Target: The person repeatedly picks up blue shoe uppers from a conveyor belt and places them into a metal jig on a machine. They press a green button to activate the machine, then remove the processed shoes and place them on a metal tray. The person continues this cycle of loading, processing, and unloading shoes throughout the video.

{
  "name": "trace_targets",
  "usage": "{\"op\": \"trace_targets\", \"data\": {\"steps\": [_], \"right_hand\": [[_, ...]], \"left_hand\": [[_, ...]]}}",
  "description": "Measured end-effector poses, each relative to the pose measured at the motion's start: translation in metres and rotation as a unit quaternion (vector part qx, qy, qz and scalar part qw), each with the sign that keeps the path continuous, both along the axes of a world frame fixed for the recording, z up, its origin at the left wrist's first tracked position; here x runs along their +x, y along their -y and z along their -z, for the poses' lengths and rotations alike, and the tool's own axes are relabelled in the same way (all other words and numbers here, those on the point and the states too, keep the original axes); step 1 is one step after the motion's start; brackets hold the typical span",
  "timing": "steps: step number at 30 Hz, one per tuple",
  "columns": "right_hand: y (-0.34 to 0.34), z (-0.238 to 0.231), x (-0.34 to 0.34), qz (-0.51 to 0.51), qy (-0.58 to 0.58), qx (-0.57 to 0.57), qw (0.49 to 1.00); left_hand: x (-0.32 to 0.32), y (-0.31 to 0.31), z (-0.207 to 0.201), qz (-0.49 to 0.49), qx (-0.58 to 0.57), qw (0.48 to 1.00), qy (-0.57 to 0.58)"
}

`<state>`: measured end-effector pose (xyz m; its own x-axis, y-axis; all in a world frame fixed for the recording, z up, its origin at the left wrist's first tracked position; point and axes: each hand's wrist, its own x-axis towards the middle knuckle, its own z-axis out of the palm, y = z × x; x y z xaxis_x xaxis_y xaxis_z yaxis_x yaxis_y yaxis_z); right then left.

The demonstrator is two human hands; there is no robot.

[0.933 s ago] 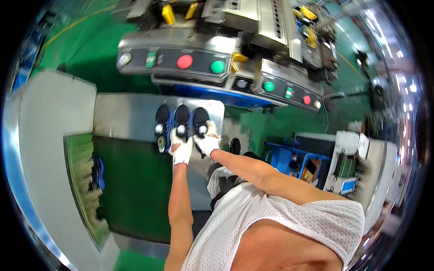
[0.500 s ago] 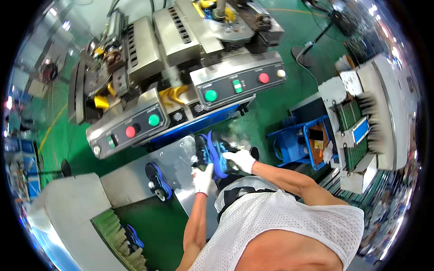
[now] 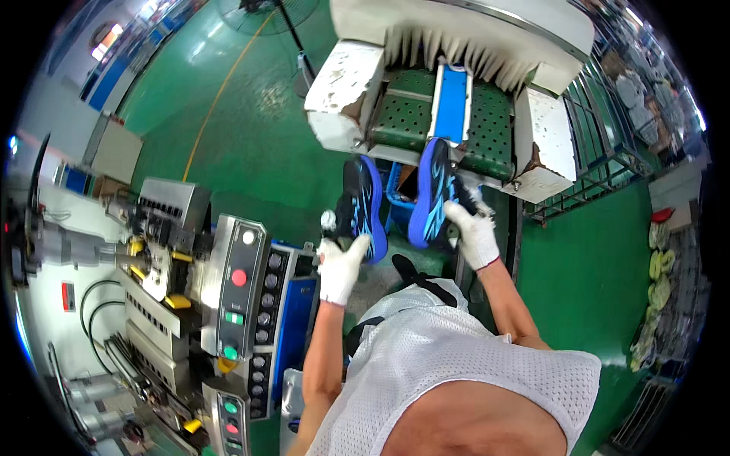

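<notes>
In white gloves, both my hands hold dark sneakers with blue-purple soles. My left hand [image 3: 342, 266] is closed around the heel end of one sneaker [image 3: 366, 201], its thumb along the sole's side. My right hand [image 3: 473, 234] grips the heel end of the other sneaker [image 3: 435, 190], thumb on the light-blue patterned side. Both shoes are tipped on their sides with toes pointing away from me, a gap between them. The right shoe's toe reaches near the front of a conveyor [image 3: 407, 114] with green perforated belts and a blue centre strip [image 3: 450, 106].
A pale fringe curtain [image 3: 464, 49] hangs over the conveyor, between white, chipped side housings [image 3: 346, 91]. On the left stands a machine with a button panel [image 3: 237, 292]. A blue frame [image 3: 397, 205] is under the conveyor's front. A metal rack [image 3: 601, 144] stands right of it.
I have turned right, so the button machine is now at my left and the conveyor ahead. The two sneakers, held together before, are now apart, one in each hand.
</notes>
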<state>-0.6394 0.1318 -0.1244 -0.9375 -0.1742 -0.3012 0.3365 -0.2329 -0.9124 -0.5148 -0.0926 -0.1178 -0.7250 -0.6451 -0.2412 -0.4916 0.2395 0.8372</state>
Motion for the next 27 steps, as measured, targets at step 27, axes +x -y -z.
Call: {"op": "trace_targets", "data": {"steps": [27], "right_hand": [[0.174, 0.134, -0.071, -0.481, -0.098, 0.186, 0.851]], "left_hand": [[0.141, 0.014, 0.179, 0.001, -0.059, 0.987, 0.152]]}}
